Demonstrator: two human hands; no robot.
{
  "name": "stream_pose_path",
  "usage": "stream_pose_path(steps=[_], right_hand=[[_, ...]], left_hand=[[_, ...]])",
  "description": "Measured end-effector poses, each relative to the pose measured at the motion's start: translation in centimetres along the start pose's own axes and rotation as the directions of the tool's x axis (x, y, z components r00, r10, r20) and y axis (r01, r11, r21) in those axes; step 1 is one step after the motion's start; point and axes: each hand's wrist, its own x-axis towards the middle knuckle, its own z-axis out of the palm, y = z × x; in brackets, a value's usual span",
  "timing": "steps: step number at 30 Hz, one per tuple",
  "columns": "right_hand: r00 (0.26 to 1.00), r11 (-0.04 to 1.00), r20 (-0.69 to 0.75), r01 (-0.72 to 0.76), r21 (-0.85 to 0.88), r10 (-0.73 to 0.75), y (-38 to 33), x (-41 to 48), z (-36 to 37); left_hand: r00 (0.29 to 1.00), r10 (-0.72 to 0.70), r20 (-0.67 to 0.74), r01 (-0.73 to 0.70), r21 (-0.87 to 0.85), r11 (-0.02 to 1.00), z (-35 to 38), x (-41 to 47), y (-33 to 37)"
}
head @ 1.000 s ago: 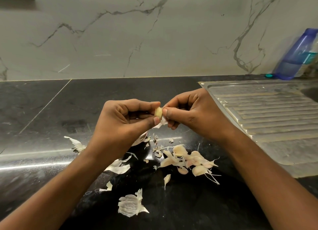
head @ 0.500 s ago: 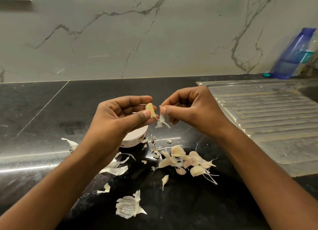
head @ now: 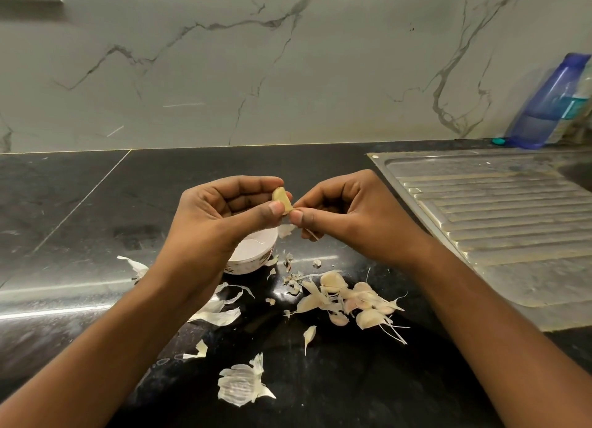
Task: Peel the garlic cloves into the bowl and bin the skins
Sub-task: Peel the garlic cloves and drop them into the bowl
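**Mid-peel: clove nearly bare, over the bowl**

Dial centred on the frame.

- Your left hand [head: 221, 216] pinches the garlic clove [head: 282, 200] between thumb and forefinger, dead centre, other fingers curled in. The clove looks mostly bare and yellowish.
- Your right hand [head: 349, 216] has thumb and forefinger pressed together at the clove's lower tip. A thin skin shred [head: 310, 234] pokes out under its curled fingers. My read: it's pinching off the last bit of skin there, but I can't tell exactly what's in the pinch.
- The white bowl [head: 256, 261] sits on the black countertop [head: 64, 203] at 7 o'clock, half hidden under your left hand. Holding the clove just above it likely keeps the drop short. I can't see what's in the bowl.
- The unpeeled cloves [head: 352, 302] are heaped at 5 o'clock, near your right wrist and handy for the next pick.
- Loose skins are scattered from 6 to 8 o'clock, the biggest skin piece [head: 238, 384] at 6. None are binned yet, and no bin is in view.
- The steel drainboard [head: 496, 222] is at 3 o'clock and the blue bottle [head: 544, 107] at 2, both well apart from the work.

Judgement: finish the tip, drop the clove in the bowl, then grab the next one. A good few are left.
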Motion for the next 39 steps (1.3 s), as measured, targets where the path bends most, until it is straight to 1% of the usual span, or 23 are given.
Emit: stream_pose_path(steps=[4, 10, 12, 16, 18, 22, 28, 32, 36, 39], right_hand=[[0.999, 0.999, -0.029, 0.034, 0.02, -0.033, 0.1, -0.1, -0.3], [0.986, 0.998, -0.155, 0.05, -0.024, -0.053, 0.4, 0.1, -1.3], [0.989, 0.998, -0.142, 0.026, -0.053, -0.034, 0.6, 0.1, -1.4], [0.998, 0.99, -0.045, -0.05, -0.132, 0.044, 1.1, 0.2, -1.3], [0.998, 0.979, -0.007, -0.069, -0.192, 0.069, 1.5, 0.3, -1.2], [0.992, 0.968, 0.056, -0.097, -0.233, 0.113, 1.9, -0.1, -1.0], [0.992, 0.935, 0.063, -0.083, -0.345, 0.111, 1.8, -0.1, -1.1], [0.996, 0.933, 0.051, -0.049, -0.357, 0.072, 1.7, -0.1, -1.0], [0.993, 0.949, 0.089, -0.044, -0.313, 0.076, 1.6, -0.2, -1.1], [0.99, 0.947, 0.122, -0.027, -0.319, 0.07, 1.5, -0.3, -1.1]], left_hand=[[0.999, -0.034, 0.009, 0.034, -0.055, 0.998, 0.1, 0.0, 0.0], [0.999, -0.04, -0.028, 0.037, -0.102, 0.994, -0.5, 0.3, 0.5], [0.999, -0.036, -0.025, 0.033, -0.098, 0.995, -0.5, 0.4, 0.5], [1.0, -0.009, -0.022, 0.008, -0.069, 0.998, -0.4, 0.3, 0.3], [0.999, 0.015, -0.032, -0.016, -0.038, 0.999, -0.6, 0.3, 0.4], [0.998, 0.057, -0.036, -0.055, 0.045, 0.997, -0.8, -0.3, 0.8], [0.993, 0.116, 0.012, -0.116, 0.216, 0.969, -0.6, -1.3, 1.7], [0.989, 0.142, 0.031, -0.145, 0.328, 0.934, -1.8, -2.7, 2.2], [0.99, 0.141, -0.027, -0.117, 0.419, 0.9, -3.8, -3.5, 2.5], [0.99, 0.129, -0.065, -0.081, 0.493, 0.867, -4.8, -3.5, 2.7]])
